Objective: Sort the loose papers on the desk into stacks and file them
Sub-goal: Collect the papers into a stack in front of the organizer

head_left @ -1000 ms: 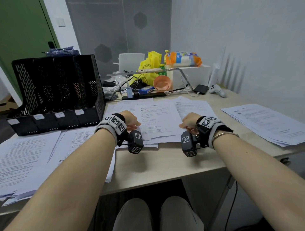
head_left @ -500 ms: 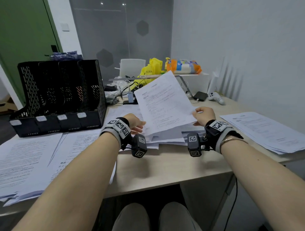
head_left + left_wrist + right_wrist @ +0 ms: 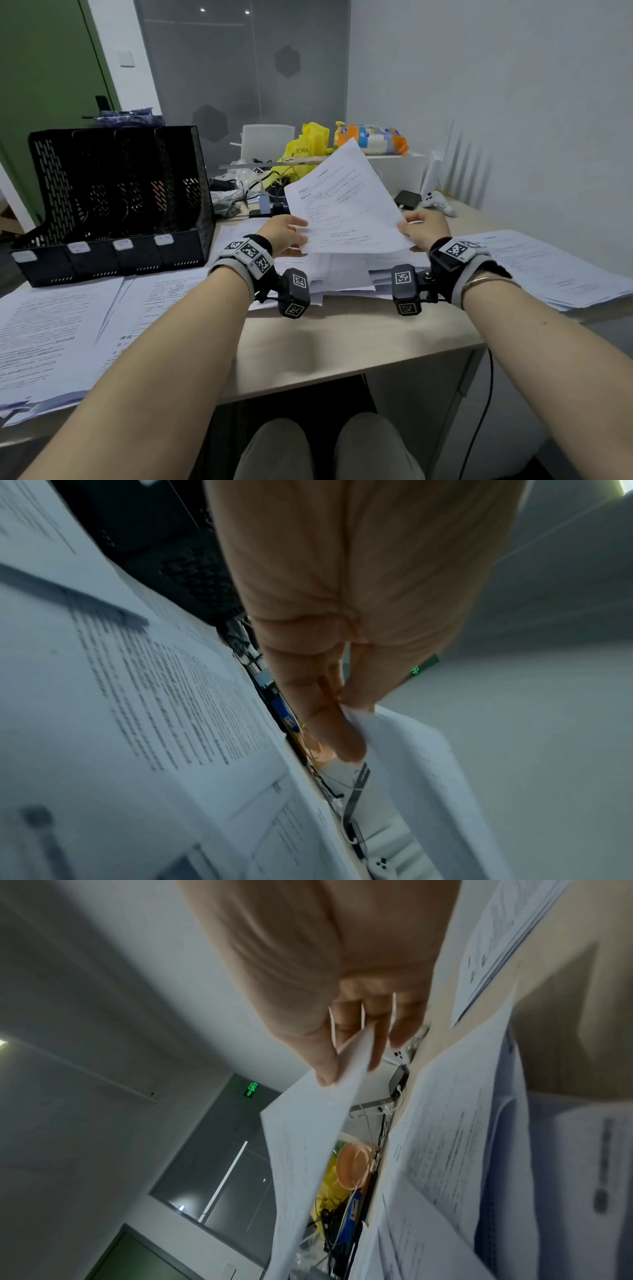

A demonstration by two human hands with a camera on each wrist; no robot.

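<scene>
Both forearms extended forward, left hand (image 3: 286,231) apparently pinching between thumb and fingers, right hand (image 3: 426,229) likewise pinching

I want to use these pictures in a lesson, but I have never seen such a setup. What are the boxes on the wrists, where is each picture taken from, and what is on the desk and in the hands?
No machine here: a person wears small cameras on the head and both wrists. The wide picture looks down from the head; the two odd, tilted ones look along each hand.

The left hand and right hand each pinch a side edge of one printed sheet, raised above a loose pile of papers.

On the desk lie more paper stacks at the left and the right, and a black file rack stands with its slots facing us. Behind are a yellow bag and a white game controller.
</scene>
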